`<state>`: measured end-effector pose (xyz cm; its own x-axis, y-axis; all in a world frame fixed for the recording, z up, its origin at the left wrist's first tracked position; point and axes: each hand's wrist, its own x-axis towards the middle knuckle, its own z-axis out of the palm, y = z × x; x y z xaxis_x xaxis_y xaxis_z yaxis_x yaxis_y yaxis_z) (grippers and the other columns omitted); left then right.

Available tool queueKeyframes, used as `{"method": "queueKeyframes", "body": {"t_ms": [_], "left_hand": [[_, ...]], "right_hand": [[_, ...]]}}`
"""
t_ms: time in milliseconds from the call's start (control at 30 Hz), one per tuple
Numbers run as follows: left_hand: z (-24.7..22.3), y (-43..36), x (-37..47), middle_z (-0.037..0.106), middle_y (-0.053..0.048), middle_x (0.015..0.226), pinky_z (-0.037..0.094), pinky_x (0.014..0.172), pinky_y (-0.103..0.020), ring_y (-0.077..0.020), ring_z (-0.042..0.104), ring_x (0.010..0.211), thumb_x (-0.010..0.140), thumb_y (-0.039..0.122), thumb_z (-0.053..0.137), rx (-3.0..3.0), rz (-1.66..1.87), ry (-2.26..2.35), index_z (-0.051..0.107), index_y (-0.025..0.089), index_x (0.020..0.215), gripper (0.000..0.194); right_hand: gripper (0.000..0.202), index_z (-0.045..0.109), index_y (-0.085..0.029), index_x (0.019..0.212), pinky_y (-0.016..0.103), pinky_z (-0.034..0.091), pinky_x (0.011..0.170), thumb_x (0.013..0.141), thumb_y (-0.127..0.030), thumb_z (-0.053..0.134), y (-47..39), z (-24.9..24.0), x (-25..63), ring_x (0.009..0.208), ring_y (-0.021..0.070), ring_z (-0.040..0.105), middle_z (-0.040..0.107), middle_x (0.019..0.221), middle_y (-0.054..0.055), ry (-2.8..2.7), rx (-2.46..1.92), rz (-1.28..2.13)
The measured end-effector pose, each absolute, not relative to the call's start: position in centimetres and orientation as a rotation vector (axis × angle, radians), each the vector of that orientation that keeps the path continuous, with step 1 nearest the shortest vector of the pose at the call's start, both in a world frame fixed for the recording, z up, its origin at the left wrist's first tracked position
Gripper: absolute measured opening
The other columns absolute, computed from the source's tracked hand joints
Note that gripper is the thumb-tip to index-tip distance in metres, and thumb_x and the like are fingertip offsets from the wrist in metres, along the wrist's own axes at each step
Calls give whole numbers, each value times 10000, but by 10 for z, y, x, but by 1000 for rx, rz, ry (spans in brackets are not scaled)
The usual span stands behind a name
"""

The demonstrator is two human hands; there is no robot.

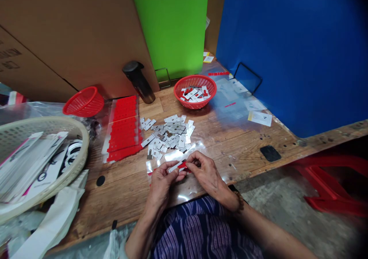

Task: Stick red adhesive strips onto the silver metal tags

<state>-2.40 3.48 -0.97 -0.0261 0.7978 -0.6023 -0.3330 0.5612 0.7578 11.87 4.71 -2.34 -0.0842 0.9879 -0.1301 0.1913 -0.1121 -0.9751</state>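
Between my hands, low in the middle of the view, is a small flat metal plate [173, 168] with a red sticker [182, 164] on or against its right part. My left hand [163, 180] is closed on the plate's left end, thumb on top. The fingers of my right hand [207, 173] pinch the red sticker at its right edge; whether it is fully stuck down cannot be seen. Under both hands lies a shiny clear plastic sheet [186, 192]. Just beyond them is a loose pile of similar metal plates [171, 133].
Red sticker sheets [123, 122] lie left of the pile. A red basket [195, 104] holds plates with red on them. Another red basket [84, 102], a dark tumbler [140, 82] and a large cream basket [82, 151] stand leftward. Plastic sleeves [230, 98] lie right, before a blue panel [296, 55].
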Motion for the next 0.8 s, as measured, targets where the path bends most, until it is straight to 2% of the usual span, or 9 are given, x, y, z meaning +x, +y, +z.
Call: {"method": "queueKeyframes", "body": {"t_ms": [300, 800], "left_hand": [[-12, 33, -26, 725, -101, 666, 540, 584, -160, -134, 687, 580, 603, 141, 770, 454, 946, 1304, 561, 56, 996, 454], [-16, 30, -28, 713, -63, 613, 535, 577, -164, -130, 682, 556, 598, 184, 785, 477, 944, 1313, 569, 77, 987, 458]], "right_hand": [[43, 560, -174, 736, 216, 403, 578, 752, -163, 521, 50, -33, 118, 612, 107, 513, 549, 667, -31, -1337, -1397, 1335], [55, 567, -175, 723, 215, 401, 562, 751, -151, 527, 50, -35, 115, 605, 108, 516, 563, 664, -26, -1394, -1432, 1257]]}}
